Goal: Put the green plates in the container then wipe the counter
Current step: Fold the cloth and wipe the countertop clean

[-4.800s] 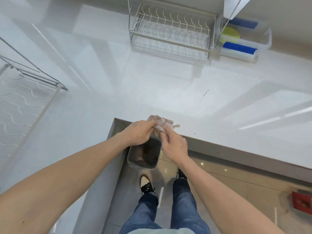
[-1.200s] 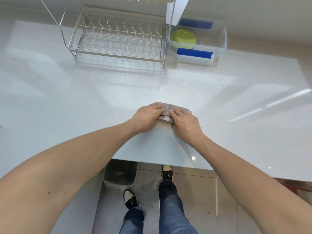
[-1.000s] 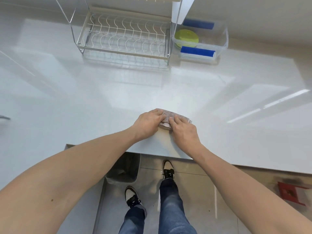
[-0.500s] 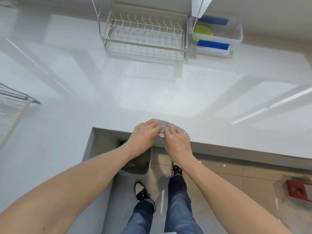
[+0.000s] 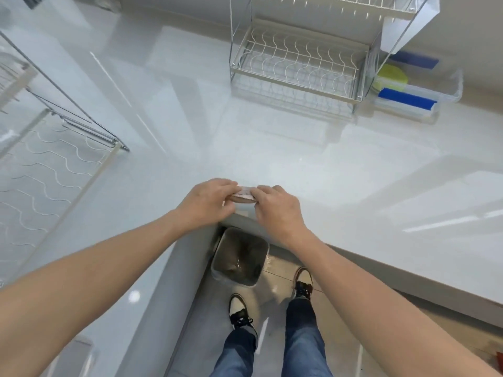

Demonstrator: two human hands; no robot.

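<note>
White counter edge carries the cloth, pinched by the curled left hand and right hand above the bin, with the green plates already in the container; loosening either grip risks dropping the cloth into the bin

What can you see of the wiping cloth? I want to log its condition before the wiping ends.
The cloth is a small, pale pinkish-grey rag, folded or bunched flat, mostly hidden. It lies on the glossy white counter right at the inner corner edge, above the bin on the floor. The left hand and right hand both press on it from either side, fingertips covering its ends. Its texture and any dirt cannot be made out.
</note>
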